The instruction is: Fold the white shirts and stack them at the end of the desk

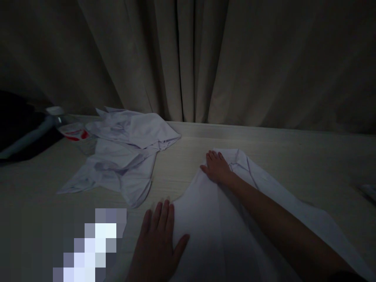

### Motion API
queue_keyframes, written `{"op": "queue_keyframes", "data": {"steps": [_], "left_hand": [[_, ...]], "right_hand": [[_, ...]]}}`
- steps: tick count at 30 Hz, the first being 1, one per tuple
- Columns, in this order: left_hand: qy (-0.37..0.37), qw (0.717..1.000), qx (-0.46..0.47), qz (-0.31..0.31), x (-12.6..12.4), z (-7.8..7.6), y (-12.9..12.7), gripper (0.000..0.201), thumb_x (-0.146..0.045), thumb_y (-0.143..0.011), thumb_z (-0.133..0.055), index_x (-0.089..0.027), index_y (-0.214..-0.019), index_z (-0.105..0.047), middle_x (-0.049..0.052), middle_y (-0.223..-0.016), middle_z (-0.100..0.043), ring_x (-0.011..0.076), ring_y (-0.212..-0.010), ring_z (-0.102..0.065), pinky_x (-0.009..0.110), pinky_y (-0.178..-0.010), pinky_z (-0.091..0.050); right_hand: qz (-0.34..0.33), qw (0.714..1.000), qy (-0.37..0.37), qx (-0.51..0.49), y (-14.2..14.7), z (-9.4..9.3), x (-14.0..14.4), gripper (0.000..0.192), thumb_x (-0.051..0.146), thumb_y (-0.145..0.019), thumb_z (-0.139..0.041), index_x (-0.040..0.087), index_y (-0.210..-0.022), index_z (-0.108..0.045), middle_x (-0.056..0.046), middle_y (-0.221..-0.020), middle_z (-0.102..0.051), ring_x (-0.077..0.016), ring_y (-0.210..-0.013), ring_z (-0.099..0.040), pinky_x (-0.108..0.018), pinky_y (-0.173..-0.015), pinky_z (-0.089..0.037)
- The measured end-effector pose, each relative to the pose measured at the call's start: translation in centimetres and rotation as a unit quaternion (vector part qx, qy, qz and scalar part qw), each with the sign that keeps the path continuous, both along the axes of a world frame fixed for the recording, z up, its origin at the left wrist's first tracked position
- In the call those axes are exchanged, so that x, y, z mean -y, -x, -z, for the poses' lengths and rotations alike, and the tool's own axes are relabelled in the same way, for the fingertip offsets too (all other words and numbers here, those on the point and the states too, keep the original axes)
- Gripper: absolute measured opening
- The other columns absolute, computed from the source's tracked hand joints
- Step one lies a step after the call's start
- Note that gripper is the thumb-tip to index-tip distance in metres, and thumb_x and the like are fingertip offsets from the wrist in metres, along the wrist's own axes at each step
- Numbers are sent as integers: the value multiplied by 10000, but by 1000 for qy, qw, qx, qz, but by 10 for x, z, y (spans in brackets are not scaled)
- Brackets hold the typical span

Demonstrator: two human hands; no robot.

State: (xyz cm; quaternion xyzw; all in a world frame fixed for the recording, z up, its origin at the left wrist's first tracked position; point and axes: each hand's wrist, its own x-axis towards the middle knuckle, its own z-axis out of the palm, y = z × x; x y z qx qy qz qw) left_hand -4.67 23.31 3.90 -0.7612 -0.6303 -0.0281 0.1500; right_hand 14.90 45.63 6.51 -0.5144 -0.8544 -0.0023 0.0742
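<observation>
A white garment (202, 227), its exact kind unclear, lies spread over the pale surface in front of me. My left hand (161, 239) rests flat along its left edge, thumb spread onto the cloth and fingers pointing away from me. Farther off, my right hand (216, 166) presses down near the garment's top edge with its fingers outstretched, and the right forearm crosses over the cloth. Just right of that hand the fabric is folded and creased. Neither hand grips anything.
A second white cloth piece (129, 145) lies crumpled at the back left. Beside it is a clear plastic bottle (75, 133) with a red and white label. A dark object (23, 125) sits at the far left. Beige curtains (188, 58) hang behind the pale surface (273, 152). The lower left is pixelated.
</observation>
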Motion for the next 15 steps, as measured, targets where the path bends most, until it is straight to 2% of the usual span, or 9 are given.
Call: {"op": "queue_keyframes", "data": {"steps": [1,3,5,7,10,13,15], "left_hand": [[0,1000,0,1,0,-1,0,802,-657,-810,-327,-85,-1371,-359,177,-1450,-376,339,-1350,-327,526,-1085,-271],[1,1000,3,0,0,-2,-1,797,-653,-813,-324,-81,-1366,-369,182,-1446,-379,341,-1347,-332,530,-1084,-270],[0,1000,7,-4,0,-2,-2,792,-653,-813,-324,-80,-1357,-384,184,-1443,-382,344,-1345,-335,536,-1084,-266],[0,1000,10,-8,0,-2,-2,791,-654,-812,-322,-82,-1354,-390,183,-1444,-380,345,-1347,-331,542,-1086,-259],[-1,1000,11,-7,0,0,-2,790,-657,-812,-317,-85,-1351,-398,182,-1439,-390,347,-1341,-341,546,-1082,-263],[-7,1000,11,-6,0,2,-1,787,-652,-812,-326,-78,-1342,-411,190,-1433,-395,355,-1328,-359,546,-1070,-282],[-11,1000,10,-5,0,2,-1,785,-646,-813,-334,-70,-1341,-412,198,-1432,-393,362,-1325,-362,547,-1066,-286]], "right_hand": [[-21,1000,-14,-9,4,-4,10,665,496,-910,-308,33,-1388,-335,-195,-1481,-288,-285,-1388,-197,-458,-1141,-96],[-106,994,-19,-27,14,-9,38,615,451,-918,-312,70,-1401,-324,-163,-1494,-275,-254,-1397,-179,-423,-1152,-90],[-210,977,10,-39,23,-10,69,598,433,-924,-307,82,-1408,-311,-146,-1494,-285,-235,-1396,-187,-394,-1156,-110],[-267,961,47,-47,29,-8,94,594,422,-931,-300,70,-1409,-305,-151,-1487,-297,-234,-1389,-207,-391,-1154,-136],[-282,954,85,-52,31,-2,105,583,419,-940,-280,85,-1417,-293,-138,-1490,-297,-231,-1385,-221,-397,-1149,-161],[-268,957,97,-51,28,3,91,621,456,-938,-269,86,-1437,-243,-141,-1508,-247,-229,-1398,-179,-399,-1150,-159],[-235,966,99,-47,26,6,74,661,478,-932,-268,56,-1439,-222,-166,-1511,-216,-236,-1403,-154,-400,-1150,-155]]}}
